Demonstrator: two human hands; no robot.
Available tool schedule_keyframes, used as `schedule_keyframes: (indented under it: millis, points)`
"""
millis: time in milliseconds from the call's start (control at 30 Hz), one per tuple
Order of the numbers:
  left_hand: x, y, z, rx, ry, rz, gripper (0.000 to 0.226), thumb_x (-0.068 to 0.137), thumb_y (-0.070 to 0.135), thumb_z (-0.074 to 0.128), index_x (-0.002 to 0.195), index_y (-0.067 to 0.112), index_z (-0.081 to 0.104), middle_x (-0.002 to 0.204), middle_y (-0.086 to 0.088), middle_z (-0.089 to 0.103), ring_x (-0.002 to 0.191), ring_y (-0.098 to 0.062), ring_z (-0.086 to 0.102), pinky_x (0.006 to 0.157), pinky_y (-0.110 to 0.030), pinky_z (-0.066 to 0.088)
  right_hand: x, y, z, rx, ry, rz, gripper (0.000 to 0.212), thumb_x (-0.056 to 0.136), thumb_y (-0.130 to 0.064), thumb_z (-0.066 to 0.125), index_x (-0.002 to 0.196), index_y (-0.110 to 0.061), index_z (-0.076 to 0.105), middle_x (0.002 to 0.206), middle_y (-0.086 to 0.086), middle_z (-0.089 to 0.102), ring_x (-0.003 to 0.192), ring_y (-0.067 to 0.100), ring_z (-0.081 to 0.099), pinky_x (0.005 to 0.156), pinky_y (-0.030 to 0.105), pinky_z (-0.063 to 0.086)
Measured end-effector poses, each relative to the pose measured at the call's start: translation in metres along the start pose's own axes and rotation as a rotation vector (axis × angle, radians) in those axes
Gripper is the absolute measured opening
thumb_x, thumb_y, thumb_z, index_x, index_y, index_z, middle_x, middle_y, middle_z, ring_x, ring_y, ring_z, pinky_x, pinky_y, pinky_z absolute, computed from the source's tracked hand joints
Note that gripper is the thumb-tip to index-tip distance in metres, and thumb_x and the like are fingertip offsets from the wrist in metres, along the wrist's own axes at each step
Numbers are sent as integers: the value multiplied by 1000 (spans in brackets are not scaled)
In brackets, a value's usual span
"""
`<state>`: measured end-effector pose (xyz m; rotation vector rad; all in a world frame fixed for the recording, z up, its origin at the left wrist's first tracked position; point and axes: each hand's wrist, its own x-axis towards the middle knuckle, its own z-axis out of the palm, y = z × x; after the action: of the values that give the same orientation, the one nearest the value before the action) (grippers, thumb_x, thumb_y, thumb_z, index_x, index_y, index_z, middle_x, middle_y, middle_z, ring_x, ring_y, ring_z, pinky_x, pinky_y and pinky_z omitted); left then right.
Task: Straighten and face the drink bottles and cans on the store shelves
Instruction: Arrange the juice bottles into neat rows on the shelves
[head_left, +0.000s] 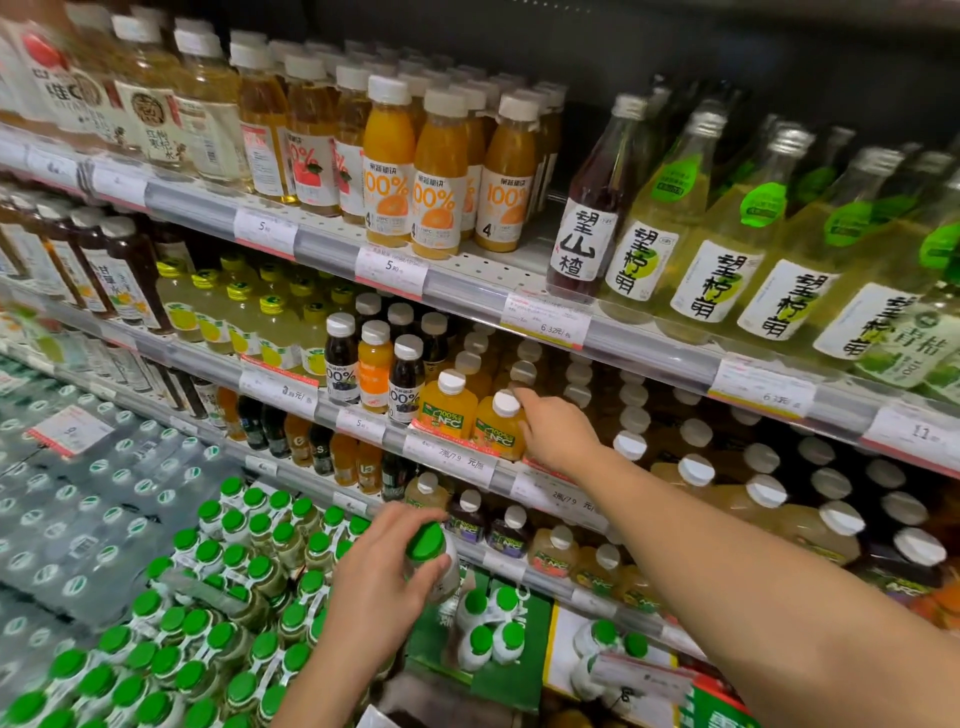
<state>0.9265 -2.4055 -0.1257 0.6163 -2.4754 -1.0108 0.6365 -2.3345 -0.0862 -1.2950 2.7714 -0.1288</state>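
Right now the work centres on an orange NFC juice bottle (497, 427) standing at the front edge of the second shelf from the top of the view, its label facing mostly outward and its white cap touched by the right hand (558, 431). The fingers curl over the cap and neck from the right side, so the hand is clamped on that bottle. Just to its left stands a matching NFC bottle (448, 405), set slightly further back; the sensible aim is to bring the two level at the shelf lip, with both labels square to the aisle.

To do this well, the person would probably turn the bottle by its cap with a small twist rather than a pull, since the price strip (452, 452) sits right beneath and the row behind is packed tight. A push at the cap alone could tip it; steadying lower on the shoulder looks safer.

Lower down, the left hand (379, 577) grips a green-capped bottle (434, 558), fingers wrapped round its cap and upper body, held above a crowded stack of green-capped bottles (208, 597). That one likely needs setting down before both hands can square the juice row.
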Motion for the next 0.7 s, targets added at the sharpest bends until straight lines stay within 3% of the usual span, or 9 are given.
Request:
schedule_keyframes:
  millis: [133, 333, 500, 700]
  points:
    - [2, 23, 10, -1, 9, 18, 43, 84, 29, 81, 122, 39, 64, 115, 33, 53, 106, 13, 54, 84, 0, 38, -5, 11, -6, 39, -10, -33, 58, 99, -39, 61, 149, -17, 40, 121, 13, 67, 107, 34, 65, 86, 49, 57]
    - [-17, 42, 18, 12, -15, 2, 46, 84, 29, 81, 124, 43, 62, 118, 37, 52, 110, 14, 53, 89, -1, 36, 10, 10, -10, 120, -108, -16, 42, 98, -43, 62, 129, -16, 53, 121, 7, 66, 110, 29, 63, 89, 46, 55]
    - [-30, 43, 17, 66, 9, 5, 46, 83, 32, 82, 123, 41, 61, 119, 36, 47, 107, 15, 48, 91, 2, 30, 26, -3, -10, 166, -137, 48, 56, 92, -53, 67, 127, -14, 51, 113, 7, 64, 108, 29, 62, 88, 44, 55]
    - [-44, 35, 15, 51, 37, -48, 45, 84, 32, 82, 123, 40, 62, 116, 36, 48, 106, 11, 50, 92, 3, 30, 39, -5, -5, 179, -178, 89, 50, 98, -47, 63, 130, -9, 56, 126, 12, 63, 116, 31, 60, 94, 39, 51]
